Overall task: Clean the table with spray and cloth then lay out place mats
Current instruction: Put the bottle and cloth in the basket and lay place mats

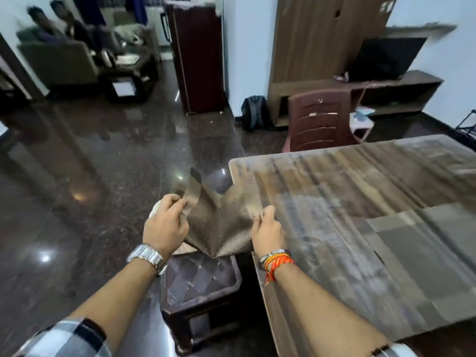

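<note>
A brown woven place mat (219,222) hangs crumpled in the air beside the table's left edge. My left hand (164,225) grips its left side and my right hand (268,231) grips its right side. The wooden table (334,197) stretches away to the right. Two grey place mats (422,253) lie flat on its near right part, side by side. No spray bottle or cloth shows in this view.
A dark stool (201,289) with a quilted seat stands below my hands, against the table's left edge. A white round object (155,210) peeks out behind my left hand. A brown plastic chair (319,119) stands at the table's far end. Glossy dark floor spreads left.
</note>
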A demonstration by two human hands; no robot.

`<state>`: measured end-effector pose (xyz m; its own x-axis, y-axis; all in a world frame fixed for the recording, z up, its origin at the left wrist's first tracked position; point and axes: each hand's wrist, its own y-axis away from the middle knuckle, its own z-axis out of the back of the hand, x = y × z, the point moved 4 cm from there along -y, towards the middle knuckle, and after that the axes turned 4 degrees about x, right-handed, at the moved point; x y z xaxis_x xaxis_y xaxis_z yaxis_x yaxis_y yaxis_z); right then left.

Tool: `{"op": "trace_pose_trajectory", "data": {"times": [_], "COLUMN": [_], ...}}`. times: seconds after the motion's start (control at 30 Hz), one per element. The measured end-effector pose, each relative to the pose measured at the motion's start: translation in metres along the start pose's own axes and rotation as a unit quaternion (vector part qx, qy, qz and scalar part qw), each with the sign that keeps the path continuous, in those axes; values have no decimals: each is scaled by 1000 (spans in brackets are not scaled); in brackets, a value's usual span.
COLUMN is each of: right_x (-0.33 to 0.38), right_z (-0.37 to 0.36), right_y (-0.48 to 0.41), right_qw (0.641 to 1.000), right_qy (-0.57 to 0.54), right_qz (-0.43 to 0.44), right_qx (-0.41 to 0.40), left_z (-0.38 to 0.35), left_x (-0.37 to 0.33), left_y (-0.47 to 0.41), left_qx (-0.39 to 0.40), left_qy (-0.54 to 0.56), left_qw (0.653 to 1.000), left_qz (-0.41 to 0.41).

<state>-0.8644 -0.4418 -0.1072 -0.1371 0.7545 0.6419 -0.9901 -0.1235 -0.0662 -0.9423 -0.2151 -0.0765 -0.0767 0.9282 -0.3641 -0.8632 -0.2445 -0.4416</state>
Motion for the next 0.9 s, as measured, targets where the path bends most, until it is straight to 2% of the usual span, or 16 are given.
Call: {"op": "trace_pose_trajectory", "data": {"times": [0.23,0.4,0.47,0.63,0.8,0.9], "right_x": [17,43,58,95,155,186], "right_z": [49,40,27,-8,-60,-76], "right_y": [-33,-43,-45,-57,-82,-98], "right_qw": [983,975,976,968,953,946], "right_qy": [-148,-164,-152,-133,-79,-50], "right_qz": [-26,-38,-46,-63,-115,-147], "right_qx": [-106,-144,-149,-201,-270,-286], "left_z": [51,68,72,66,65,65], "left_x": [0,31,48,102,180,206], "left_y": [-43,-59,-69,-102,-166,-202], "left_qx": [-76,-98,-79,30,103,114], "left_qy": [50,85,62,-4,13,15], "left_qw": [995,989,993,1000,994,992], "left_qz": [47,75,58,10,-34,-57]}}
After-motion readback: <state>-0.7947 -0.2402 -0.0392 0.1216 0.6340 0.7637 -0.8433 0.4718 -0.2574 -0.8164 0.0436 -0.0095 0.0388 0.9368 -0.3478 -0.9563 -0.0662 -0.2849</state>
